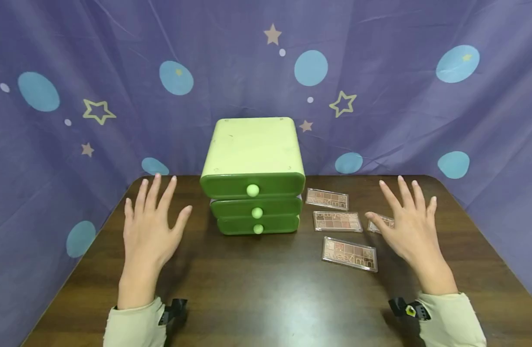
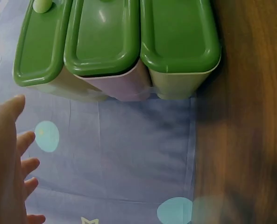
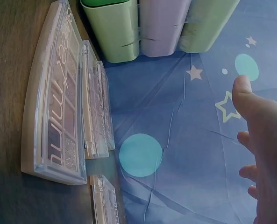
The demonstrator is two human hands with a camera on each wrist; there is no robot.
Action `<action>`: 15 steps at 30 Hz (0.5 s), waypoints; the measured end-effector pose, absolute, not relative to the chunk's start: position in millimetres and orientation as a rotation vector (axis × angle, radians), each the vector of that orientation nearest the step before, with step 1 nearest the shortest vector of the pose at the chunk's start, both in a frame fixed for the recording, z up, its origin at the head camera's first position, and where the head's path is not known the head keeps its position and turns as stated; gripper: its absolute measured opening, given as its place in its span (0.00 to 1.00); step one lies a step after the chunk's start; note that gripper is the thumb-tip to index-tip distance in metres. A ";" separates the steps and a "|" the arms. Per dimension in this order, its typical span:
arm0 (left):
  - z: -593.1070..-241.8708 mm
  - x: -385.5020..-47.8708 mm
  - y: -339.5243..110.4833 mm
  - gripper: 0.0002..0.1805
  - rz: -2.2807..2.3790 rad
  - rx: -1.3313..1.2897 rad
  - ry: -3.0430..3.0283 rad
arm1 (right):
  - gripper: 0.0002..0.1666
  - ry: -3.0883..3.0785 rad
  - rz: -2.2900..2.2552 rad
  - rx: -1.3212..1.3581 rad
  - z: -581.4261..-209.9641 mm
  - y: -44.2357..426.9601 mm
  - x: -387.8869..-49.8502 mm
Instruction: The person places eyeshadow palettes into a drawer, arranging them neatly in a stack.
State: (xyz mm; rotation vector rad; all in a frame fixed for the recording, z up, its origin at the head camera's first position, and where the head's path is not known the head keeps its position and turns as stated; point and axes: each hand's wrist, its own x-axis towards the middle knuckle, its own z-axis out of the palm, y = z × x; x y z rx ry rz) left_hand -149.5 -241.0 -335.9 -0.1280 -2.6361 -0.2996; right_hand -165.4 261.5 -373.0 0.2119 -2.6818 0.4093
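A small cabinet with three green drawers (image 1: 257,149) stands at the back middle of the table, all its round knobs facing forward. Several clear-lidded makeup palettes (image 1: 350,254) lie flat to its right, one partly hidden behind the right hand. My left hand (image 1: 151,236) is raised left of the cabinet, fingers spread, holding nothing. On the other side my right hand (image 1: 411,231) hovers by the palettes, its fingers also spread and empty. The left wrist view shows the drawer fronts (image 2: 180,37) beyond the left fingers; the right wrist view shows a palette (image 3: 59,102) at left, apart from the hand.
The brown wooden table (image 1: 248,289) has a purple cloth backdrop (image 1: 248,72) with stars and blue spots behind it and at both sides. Black wrist straps with small devices sit at both light sleeves (image 1: 450,318).
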 end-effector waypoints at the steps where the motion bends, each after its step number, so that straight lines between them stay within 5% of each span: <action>1: -335.8 -150.5 -241.4 0.37 -0.311 -0.139 -2.632 | 0.47 -2.681 0.415 0.215 -373.6 261.3 -165.5; 15: -335.8 -187.6 -229.7 0.31 -0.899 -0.336 -2.484 | 0.47 -2.666 0.481 0.263 -373.7 259.0 -165.9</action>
